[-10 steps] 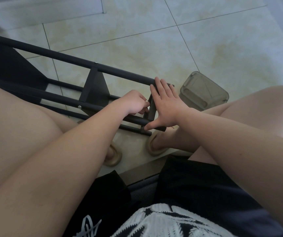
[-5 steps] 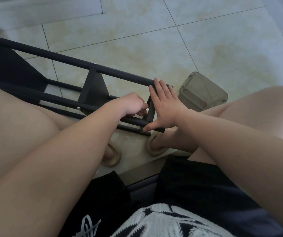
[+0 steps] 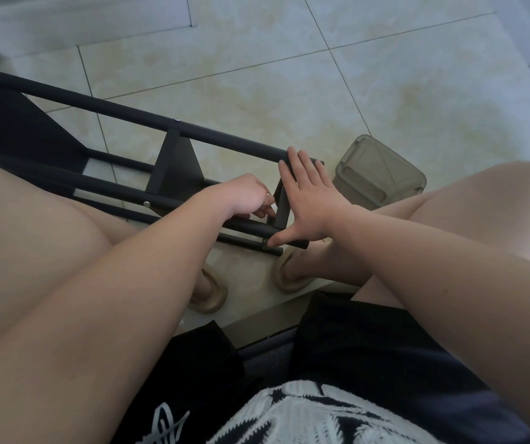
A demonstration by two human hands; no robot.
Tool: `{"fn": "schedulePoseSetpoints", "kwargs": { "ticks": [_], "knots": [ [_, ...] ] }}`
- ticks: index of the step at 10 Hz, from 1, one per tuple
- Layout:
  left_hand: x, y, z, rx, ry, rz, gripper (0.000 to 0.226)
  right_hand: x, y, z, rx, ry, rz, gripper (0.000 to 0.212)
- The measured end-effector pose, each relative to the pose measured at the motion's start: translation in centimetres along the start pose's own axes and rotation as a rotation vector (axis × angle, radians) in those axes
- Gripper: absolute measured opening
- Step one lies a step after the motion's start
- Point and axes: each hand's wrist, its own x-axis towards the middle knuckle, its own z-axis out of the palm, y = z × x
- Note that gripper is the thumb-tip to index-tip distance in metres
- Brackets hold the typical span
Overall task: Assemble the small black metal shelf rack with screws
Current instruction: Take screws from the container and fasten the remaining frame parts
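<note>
Rack (image 3: 123, 116) lies on its side on the tiled floor (image 3: 385, 75), between the person's knees. Its long black tubes run from 10 o'clock in the frame down towards centre. The far end is partly hidden behind the left thigh.

Two screw heads show: one on the upper tube (image 3: 178, 120), one on the lower tube (image 3: 146, 204). A mid bracket plate (image 3: 174, 168) sits between those tubes.

Right hand (image 3: 308, 200): flat, fingers straight and together, palm pressed against the rack's near end plate (image 3: 281, 206). Fingertips reach the end of the upper tube and the thumb is splayed out to 8 o'clock, lying on the lower tube end. It braces the rack without gripping it.

Left hand (image 3: 244, 197): fingers curled, tips tucked against the inner face of the same end plate, at 9 o'clock from the right hand. There's a small pale glint at the fingertips. Can't tell if it pinches a screw or holds nothing.

Translucent plastic box (image 3: 382, 177) stands on the floor at 2 o'clock from the right hand, just beside the rack's end, not touching it as far as I can see.

Two beige slippers (image 3: 212, 294) are on the feet at 6 o'clock from the hands, below the rack's end.
</note>
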Motion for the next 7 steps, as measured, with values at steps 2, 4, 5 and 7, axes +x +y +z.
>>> {"fn": "schedulePoseSetpoints", "kwargs": {
  "ticks": [2, 4, 5, 7],
  "knots": [
    [0.1, -0.3, -0.47, 0.039, -0.035, 0.007, 0.022, 0.05, 0.0, 0.03, 0.003, -0.003, -0.001, 0.153],
    [0.05, -0.54, -0.77, 0.075, -0.07, 0.016, 0.02, 0.04, 0.01, 0.04, 0.007, -0.003, 0.002, 0.153],
    [-0.03, -0.55, -0.77, 0.121, -0.069, 0.027, 0.021, -0.01, 0.02, -0.01, 0.008, -0.005, 0.003, 0.153],
    [-0.42, -0.51, -0.89, 0.21, -0.055, 0.043, 0.021, 0.0, -0.02, -0.05, 0.01, -0.006, 0.001, 0.153]
  ]
}}
